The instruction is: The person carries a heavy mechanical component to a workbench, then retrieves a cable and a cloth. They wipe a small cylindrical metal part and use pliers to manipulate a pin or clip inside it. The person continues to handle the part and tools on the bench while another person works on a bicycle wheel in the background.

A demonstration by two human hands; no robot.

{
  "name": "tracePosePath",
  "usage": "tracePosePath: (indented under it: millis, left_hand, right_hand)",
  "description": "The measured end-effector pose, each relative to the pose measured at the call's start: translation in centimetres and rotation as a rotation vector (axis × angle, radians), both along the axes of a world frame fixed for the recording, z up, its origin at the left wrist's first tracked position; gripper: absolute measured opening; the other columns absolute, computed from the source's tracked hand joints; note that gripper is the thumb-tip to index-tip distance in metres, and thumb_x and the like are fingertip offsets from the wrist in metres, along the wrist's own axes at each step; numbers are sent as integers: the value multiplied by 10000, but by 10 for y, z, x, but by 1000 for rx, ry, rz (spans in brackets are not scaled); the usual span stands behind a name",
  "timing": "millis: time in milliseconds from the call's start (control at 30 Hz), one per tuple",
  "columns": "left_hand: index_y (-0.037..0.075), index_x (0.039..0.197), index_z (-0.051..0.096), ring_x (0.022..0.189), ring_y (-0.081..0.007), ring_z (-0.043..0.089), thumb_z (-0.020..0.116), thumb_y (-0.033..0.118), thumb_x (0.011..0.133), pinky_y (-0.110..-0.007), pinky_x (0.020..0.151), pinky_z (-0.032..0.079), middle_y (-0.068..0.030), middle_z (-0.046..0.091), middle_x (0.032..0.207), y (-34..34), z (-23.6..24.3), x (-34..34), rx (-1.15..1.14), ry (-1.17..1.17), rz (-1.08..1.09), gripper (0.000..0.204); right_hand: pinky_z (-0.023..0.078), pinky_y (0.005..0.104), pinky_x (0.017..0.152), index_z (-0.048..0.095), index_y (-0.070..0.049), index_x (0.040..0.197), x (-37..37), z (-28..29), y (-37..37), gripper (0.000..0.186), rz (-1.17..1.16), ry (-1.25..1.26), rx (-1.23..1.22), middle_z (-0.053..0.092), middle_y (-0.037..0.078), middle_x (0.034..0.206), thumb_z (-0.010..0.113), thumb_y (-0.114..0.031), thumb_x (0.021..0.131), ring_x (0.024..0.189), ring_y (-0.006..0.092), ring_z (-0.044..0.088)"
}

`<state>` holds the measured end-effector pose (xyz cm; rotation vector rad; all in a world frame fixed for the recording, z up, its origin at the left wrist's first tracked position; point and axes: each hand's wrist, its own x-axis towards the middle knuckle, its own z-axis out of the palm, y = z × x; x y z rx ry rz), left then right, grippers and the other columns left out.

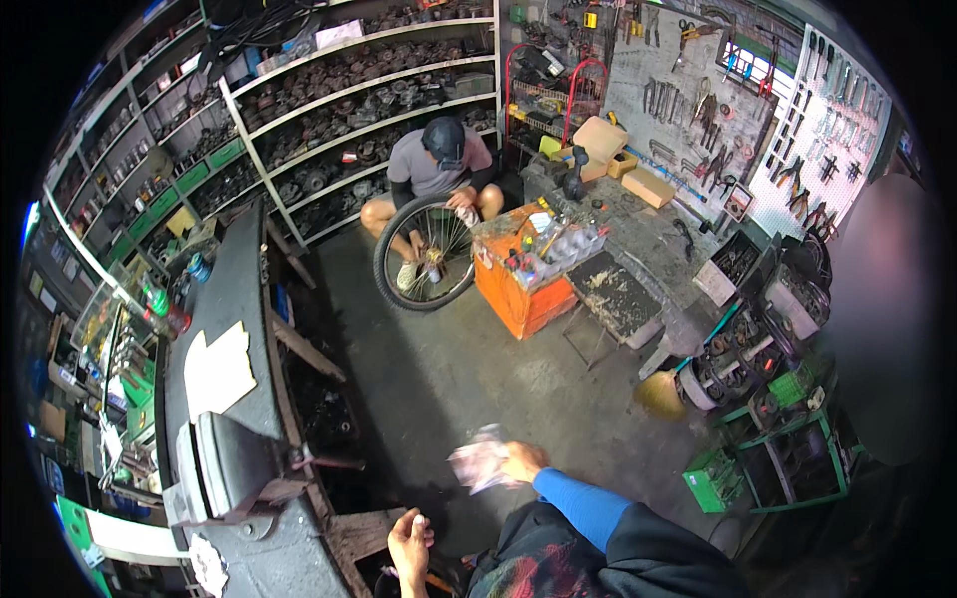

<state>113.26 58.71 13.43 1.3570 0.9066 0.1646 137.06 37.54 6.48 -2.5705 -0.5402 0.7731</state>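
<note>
While the right hand point(522, 462) holds a crumpled pale cloth point(478, 462) in a closed grip above the floor point(419, 384), the left hand point(410, 543) looks empty, its grip half-curled beside the table point(239, 289); gathering loose folds would likely avoid snagging the vise point(234, 466).

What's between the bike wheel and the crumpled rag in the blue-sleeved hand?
Just grey floor, in the head view: it stretches from the bike wheel to the pinkish rag in the right hand.
</note>
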Motion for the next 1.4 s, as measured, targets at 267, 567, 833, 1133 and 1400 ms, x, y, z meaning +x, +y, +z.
tracePosePath:
  millis: [267,567,833,1133,1400]
  left_hand:
    - [23,1117,714,698,-140,622,685,251,1004,-263,608,505,-30,687,812,-84,-58,-52,-267,247,400,256]
    - [58,930,682,633,-126,564,690,250,997,-288,567,457,-27,651,760,-184,-66,-94,-167,695,443,204]
    - [-21,1148,674,628,-98,553,625,201,1057,-221,541,460,-28,629,825,-105,-101,26,-270,-12,257,245]
    - [-65,1107,705,743,-179,711,619,257,1057,-313,663,590,-121,745,913,-96,-33,310,-166,114,-98,336]
    - [-16,932,716,640,-135,647,624,239,1021,-293,586,535,-49,685,764,-50,-64,337,-66,189,52,285]
  right_hand:
    - [590,459,878,805,-154,1052,87,-100,-177,318,-303,245,-293,784,123,1056,709,-354,824,990,347,751]
    - [574,332,618,747,-60,839,104,-78,-120,262,-496,818,300,735,56,728,795,-312,897,661,154,729]
    - [560,376,602,739,-69,891,138,-35,-44,423,80,353,335,754,105,760,890,-437,749,641,231,732]
    - [532,487,827,725,-66,924,177,36,-10,179,187,225,463,672,149,926,678,-239,911,959,370,685]
    - [566,470,778,782,-128,944,351,-36,-100,170,-145,-34,308,769,145,934,737,-270,862,890,357,735]
